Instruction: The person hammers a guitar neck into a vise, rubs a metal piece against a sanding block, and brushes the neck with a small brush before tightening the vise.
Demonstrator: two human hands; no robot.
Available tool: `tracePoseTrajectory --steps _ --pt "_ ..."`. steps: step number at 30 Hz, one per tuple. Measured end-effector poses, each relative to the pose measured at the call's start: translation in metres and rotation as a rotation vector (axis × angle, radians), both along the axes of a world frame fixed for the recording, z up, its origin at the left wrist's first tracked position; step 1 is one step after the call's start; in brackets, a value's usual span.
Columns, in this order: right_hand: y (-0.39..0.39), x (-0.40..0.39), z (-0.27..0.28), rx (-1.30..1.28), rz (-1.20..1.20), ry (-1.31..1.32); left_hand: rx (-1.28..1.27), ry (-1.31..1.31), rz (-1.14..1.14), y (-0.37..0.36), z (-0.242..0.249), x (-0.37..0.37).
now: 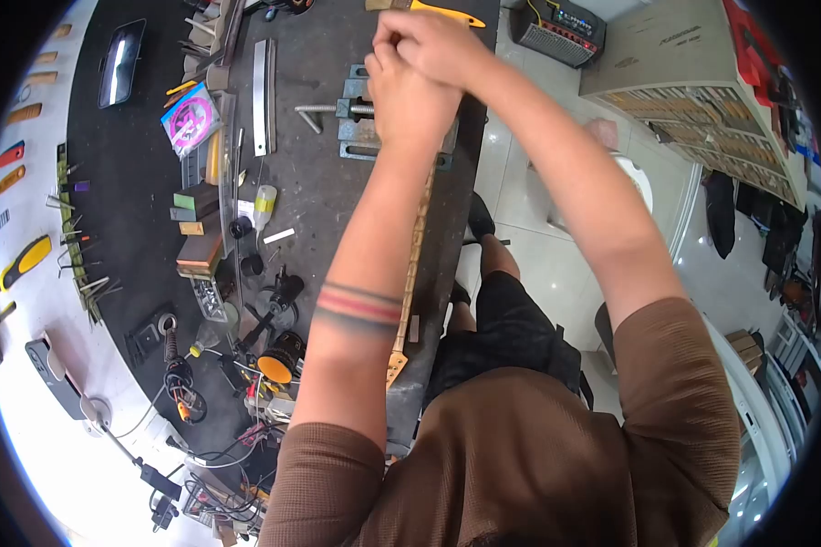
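My left hand is closed above a grey metal vise at the bench's right edge. My right hand meets it there, fingers curled together against the left; whatever they hold is hidden. The vise's threaded screw and bent handle stick out to the left of my left hand. Under my left forearm, a long fretted guitar neck runs along the bench edge, its pale headstock toward me. The neck's far end is covered by my hands and arm.
A steel straightedge, a small yellow-liquid bottle and sanding blocks lie on the dark bench. A yellow-handled brush lies beyond my hands. Cables and tools crowd the near left. An amplifier stands on the floor.
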State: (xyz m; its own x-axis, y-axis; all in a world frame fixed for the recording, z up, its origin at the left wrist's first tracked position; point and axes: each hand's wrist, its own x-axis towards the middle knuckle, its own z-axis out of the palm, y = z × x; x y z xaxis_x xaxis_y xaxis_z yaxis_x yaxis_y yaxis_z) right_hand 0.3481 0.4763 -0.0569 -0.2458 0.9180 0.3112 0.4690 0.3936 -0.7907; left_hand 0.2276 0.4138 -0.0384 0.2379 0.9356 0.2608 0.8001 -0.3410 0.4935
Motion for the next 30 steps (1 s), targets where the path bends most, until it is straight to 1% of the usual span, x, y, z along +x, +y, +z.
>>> tracePoseTrajectory --steps 1,2,3,4,5,6,7,8,10,11,12,13,14,15,16,17,18,19,20,21,22,23,24,25,26,27,28,29,30 --pt "-0.013 -0.009 -0.010 0.090 -0.015 -0.039 0.074 0.013 -0.029 -0.017 -0.002 -0.013" --pt "-0.064 -0.029 0.010 -0.103 -0.034 -0.035 0.045 -0.030 -0.063 -0.048 0.001 -0.034" --pt "-0.107 -0.051 0.012 -0.111 0.072 0.065 0.012 -0.070 -0.098 -0.090 0.008 -0.061" --pt "-0.157 -0.076 0.022 -0.103 0.009 0.036 -0.161 -0.111 -0.080 -0.136 0.014 -0.086" --pt "-0.200 -0.108 0.013 -0.029 -0.060 0.055 -0.113 -0.042 -0.019 -0.191 0.001 -0.114" --pt "-0.244 -0.152 -0.019 0.048 -0.056 0.086 -0.170 0.015 0.007 -0.232 0.008 -0.134" --pt "-0.271 -0.180 -0.041 0.118 -0.054 0.119 -0.232 0.074 0.034 -0.254 0.016 -0.144" --pt "-0.262 -0.172 -0.038 0.119 -0.056 0.120 -0.232 0.076 0.032 -0.246 0.015 -0.140" --pt "-0.232 -0.135 -0.009 0.100 -0.051 0.126 -0.187 0.044 0.020 -0.218 0.015 -0.124" --pt "-0.188 -0.093 0.025 -0.109 0.023 0.008 -0.134 -0.008 -0.054 -0.178 0.004 -0.109" --pt "-0.144 -0.072 0.010 -0.061 -0.023 0.031 -0.222 -0.244 -0.075 -0.127 0.005 -0.083" --pt "-0.096 -0.043 0.017 -0.236 0.069 -0.003 -0.216 -0.307 -0.142 -0.075 0.011 -0.055" --pt "-0.051 -0.021 0.009 -0.120 0.018 0.002 -0.086 -0.170 -0.109 -0.036 0.005 -0.031" --pt "-0.016 -0.006 0.009 0.048 -0.027 -0.086 0.044 -0.030 -0.076 -0.009 0.002 -0.011" --pt "0.011 0.004 0.002 -0.033 0.010 0.015 -0.052 -0.029 -0.019 0.009 0.007 0.004" --pt "0.011 0.006 0.009 0.061 0.025 -0.026 -0.150 -0.024 0.034 0.014 0.012 0.009" --pt "-0.004 -0.003 0.009 0.061 -0.039 -0.063 0.035 -0.007 -0.019 0.004 0.008 0.001" --pt "-0.030 -0.017 0.007 0.063 -0.102 -0.099 0.051 0.025 -0.067 -0.022 0.008 -0.020" --pt "-0.072 -0.038 0.006 -0.055 -0.030 -0.004 0.068 0.060 -0.114 -0.051 0.003 -0.042" --pt "-0.122 -0.062 0.017 -0.024 0.006 0.101 0.172 0.030 0.021 -0.089 -0.064 -0.067" --pt "-0.171 -0.089 0.018 -0.125 0.011 0.032 -0.081 -0.239 0.094 -0.157 -0.023 -0.091" --pt "-0.217 -0.117 0.017 0.010 -0.048 0.084 -0.078 -0.233 0.092 -0.150 -0.020 -0.084" --pt "-0.258 -0.144 0.009 0.042 0.021 0.030 -0.123 -0.009 0.206 -0.147 -0.022 -0.072" --pt "-0.281 -0.157 0.004 0.069 0.093 -0.027 -0.170 0.213 0.320 -0.148 -0.025 -0.056" --pt "-0.277 -0.151 0.005 0.061 0.095 -0.024 -0.218 0.439 0.436 -0.150 -0.028 -0.039" --pt "-0.257 -0.138 0.008 0.017 0.081 0.044 -0.257 0.663 0.556 -0.148 -0.032 -0.023" --pt "-0.232 -0.122 0.014 -0.028 0.065 0.113 -0.294 0.889 0.672 -0.144 -0.035 -0.012" --pt "-0.190 -0.094 0.021 -0.119 0.056 0.128 -0.328 1.111 0.782 -0.137 -0.037 -0.004" --pt "-0.142 -0.068 0.016 -0.129 0.056 0.079 -0.244 0.322 0.330 -0.107 -0.025 -0.026"
